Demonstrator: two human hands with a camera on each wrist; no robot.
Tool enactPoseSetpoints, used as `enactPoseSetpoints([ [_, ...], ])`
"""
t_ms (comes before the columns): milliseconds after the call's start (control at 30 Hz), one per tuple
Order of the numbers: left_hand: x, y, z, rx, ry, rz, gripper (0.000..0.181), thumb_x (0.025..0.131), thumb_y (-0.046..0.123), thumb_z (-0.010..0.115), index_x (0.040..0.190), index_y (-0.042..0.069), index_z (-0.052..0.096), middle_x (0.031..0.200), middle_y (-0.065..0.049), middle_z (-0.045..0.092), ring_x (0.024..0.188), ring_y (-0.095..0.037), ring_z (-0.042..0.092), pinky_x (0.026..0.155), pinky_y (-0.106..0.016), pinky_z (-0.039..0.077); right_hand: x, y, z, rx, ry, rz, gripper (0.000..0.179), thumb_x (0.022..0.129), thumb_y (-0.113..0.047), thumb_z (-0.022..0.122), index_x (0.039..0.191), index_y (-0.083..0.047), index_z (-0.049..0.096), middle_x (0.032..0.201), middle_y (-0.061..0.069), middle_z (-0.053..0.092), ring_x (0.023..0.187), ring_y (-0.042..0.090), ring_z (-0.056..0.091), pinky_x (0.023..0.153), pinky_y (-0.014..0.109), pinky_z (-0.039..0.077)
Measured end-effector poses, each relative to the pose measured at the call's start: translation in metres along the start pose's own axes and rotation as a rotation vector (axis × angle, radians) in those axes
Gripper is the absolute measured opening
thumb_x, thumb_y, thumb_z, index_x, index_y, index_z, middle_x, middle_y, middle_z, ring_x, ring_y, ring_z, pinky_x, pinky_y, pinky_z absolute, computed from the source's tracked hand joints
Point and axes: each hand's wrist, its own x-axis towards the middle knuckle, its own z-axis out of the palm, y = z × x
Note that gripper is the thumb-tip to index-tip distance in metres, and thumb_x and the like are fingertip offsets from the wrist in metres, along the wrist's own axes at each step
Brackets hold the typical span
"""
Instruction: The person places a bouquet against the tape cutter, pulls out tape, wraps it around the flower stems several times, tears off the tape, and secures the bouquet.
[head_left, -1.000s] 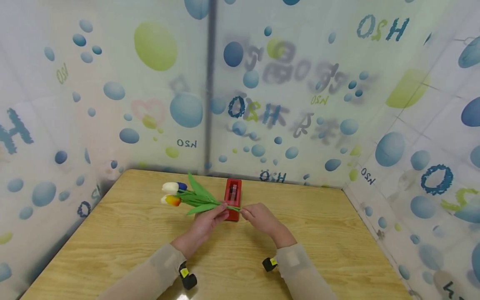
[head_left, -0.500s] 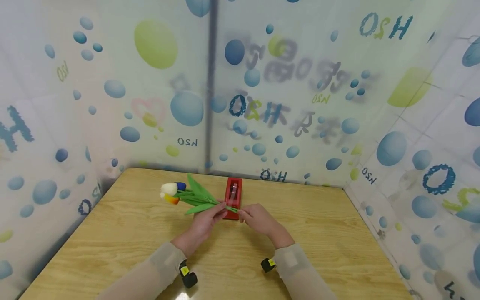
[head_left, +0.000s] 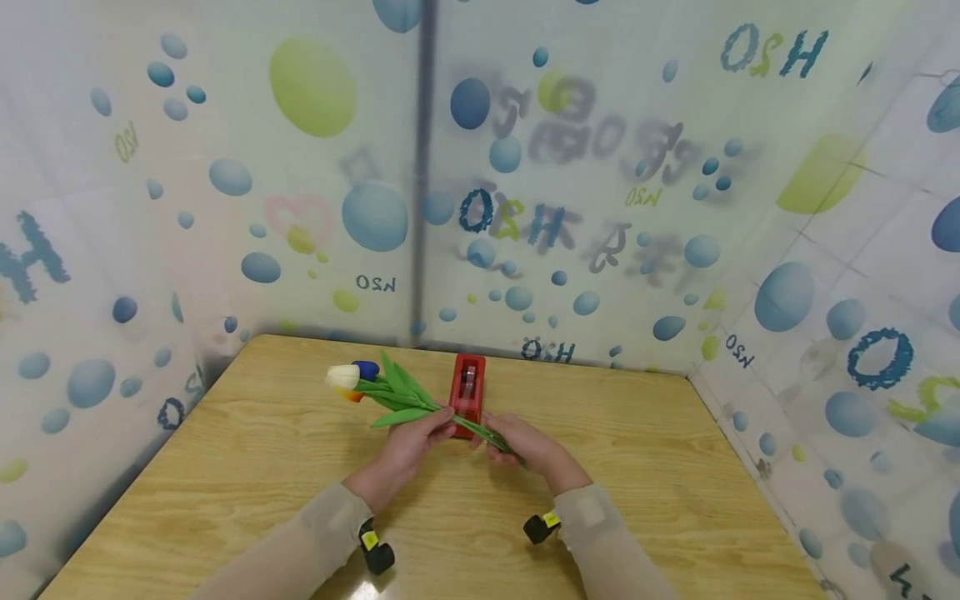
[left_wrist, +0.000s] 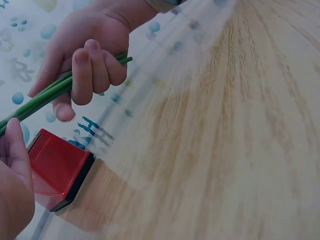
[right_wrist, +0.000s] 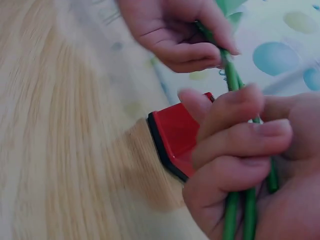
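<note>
A bunch of tulips [head_left: 397,390] with white, blue and orange blooms lies across both hands over the table, blooms to the left. My left hand [head_left: 416,437] pinches the stems just below the green leaves. Farther down, the fingers of my right hand [head_left: 521,442] curl round the lower stems [right_wrist: 234,212], whose cut ends [left_wrist: 129,60] poke out past the fingers. Behind the stems stands a red tape dispenser [head_left: 468,367], its near end partly covered by the stems and left hand in the head view.
The wooden table [head_left: 652,467] reaches back to a curtain [head_left: 600,183] printed with bubbles and letters, which also hangs along both sides. Each wrist carries a small black camera, one near the left sleeve [head_left: 378,560] and one near the right sleeve [head_left: 536,529].
My right hand has gone from pinching the stem ends to curling round the stems, which now show across its fingers. The blooms have turned, the orange one now mostly beneath the white one.
</note>
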Motion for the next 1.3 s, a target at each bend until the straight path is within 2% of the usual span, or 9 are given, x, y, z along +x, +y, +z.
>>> enactPoseSetpoints([
  [133,0.0,0.0,-0.001,-0.013,-0.016,0.0,0.012,0.103,-0.001,0.064,0.115,0.0,0.063,0.092,0.0,0.073,0.085,-0.011,0.074,0.081,-0.024,0.067,-0.002,0.002,-0.001,0.178,-0.074,0.103,0.065,0.119,-0.041,0.023,0.099,-0.005,0.073,0.057,-0.01,0.041,0.045,0.002,0.03,0.042,0.018,0.028],
  [233,0.0,0.0,-0.001,-0.018,-0.018,0.009,0.015,0.103,-0.003,0.064,0.116,0.006,0.062,0.093,0.001,0.073,0.085,-0.011,0.074,0.081,-0.025,0.067,-0.002,0.002,-0.001,0.274,-0.127,0.147,0.058,0.119,-0.04,0.023,0.093,-0.011,0.066,0.057,-0.012,0.035,0.045,0.001,0.027,0.043,0.018,0.025],
  [333,0.0,0.0,-0.001,-0.014,-0.022,0.02,0.019,0.103,-0.003,0.064,0.115,0.011,0.062,0.094,0.001,0.073,0.086,-0.01,0.074,0.081,-0.025,0.067,-0.001,0.001,-0.001,0.304,-0.158,0.147,0.052,0.119,-0.037,0.025,0.087,-0.014,0.059,0.058,-0.013,0.032,0.045,0.0,0.027,0.044,0.017,0.024],
  [533,0.0,0.001,-0.001,-0.022,-0.025,0.004,0.016,0.103,-0.003,0.064,0.114,0.009,0.062,0.095,0.002,0.073,0.088,-0.01,0.074,0.083,-0.025,0.067,0.002,0.004,-0.001,0.28,-0.153,0.14,0.048,0.118,-0.035,0.032,0.08,-0.017,0.054,0.06,-0.012,0.034,0.047,0.001,0.028,0.046,0.019,0.024],
  [733,0.0,0.003,0.0,-0.039,-0.02,-0.018,0.016,0.102,-0.003,0.066,0.117,0.002,0.064,0.096,0.002,0.076,0.089,-0.011,0.076,0.086,-0.028,0.067,0.004,0.005,-0.002,0.134,-0.08,0.077,0.046,0.117,-0.037,0.04,0.082,-0.013,0.057,0.062,-0.011,0.043,0.05,0.004,0.031,0.048,0.02,0.028],
  [900,0.001,0.004,0.0,-0.014,-0.034,-0.011,0.023,0.103,-0.001,0.065,0.125,-0.007,0.062,0.098,0.002,0.078,0.091,-0.012,0.077,0.088,-0.029,0.067,0.002,0.001,0.0,-0.061,-0.022,-0.046,0.051,0.117,-0.035,0.038,0.088,0.004,0.054,0.063,-0.009,0.044,0.052,0.007,0.032,0.05,0.021,0.03],
  [1000,0.001,0.005,0.001,-0.006,-0.034,-0.013,0.024,0.103,0.0,0.066,0.125,-0.009,0.063,0.097,0.002,0.079,0.092,-0.013,0.077,0.089,-0.03,0.067,0.002,-0.002,0.002,-0.212,0.047,-0.132,0.055,0.117,-0.035,0.04,0.089,0.01,0.053,0.063,-0.007,0.042,0.054,0.009,0.033,0.052,0.021,0.031],
  [1167,0.001,0.005,0.002,-0.027,-0.024,-0.021,0.023,0.103,0.0,0.067,0.124,-0.01,0.066,0.095,0.002,0.079,0.092,-0.014,0.077,0.088,-0.029,0.067,0.001,-0.006,0.003,-0.471,0.187,-0.243,0.051,0.116,-0.03,0.047,0.083,0.007,0.058,0.064,-0.007,0.041,0.057,0.008,0.034,0.055,0.021,0.033],
  [1300,0.001,0.005,0.001,-0.059,-0.031,-0.023,0.02,0.103,0.0,0.067,0.121,-0.008,0.068,0.094,0.002,0.08,0.09,-0.013,0.077,0.087,-0.028,0.067,0.0,-0.01,0.003,-0.59,0.235,-0.27,0.047,0.115,-0.029,0.048,0.089,0.007,0.064,0.064,-0.008,0.04,0.057,0.006,0.035,0.054,0.021,0.033],
])
